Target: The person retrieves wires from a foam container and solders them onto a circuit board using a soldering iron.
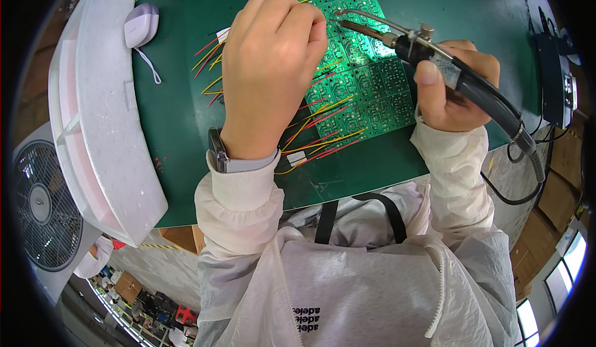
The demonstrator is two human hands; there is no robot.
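My right hand grips a black soldering iron that has a thin metal solder-feed tube fixed along it. The iron's tip points left over a green circuit board panel, close to my left fingertips. My left hand is closed in a pinch over the panel's left part; its fingers hide what they hold. Several red and yellow wires stick out past the panel's left and near edges, some passing beneath my left hand and wrist.
A white foam tray stands along the table's left side, with a pale lilac case on its edge. A fan is beyond it. At the right are a dark box-shaped device and the iron's looping cable. Red scraps lie on the green mat.
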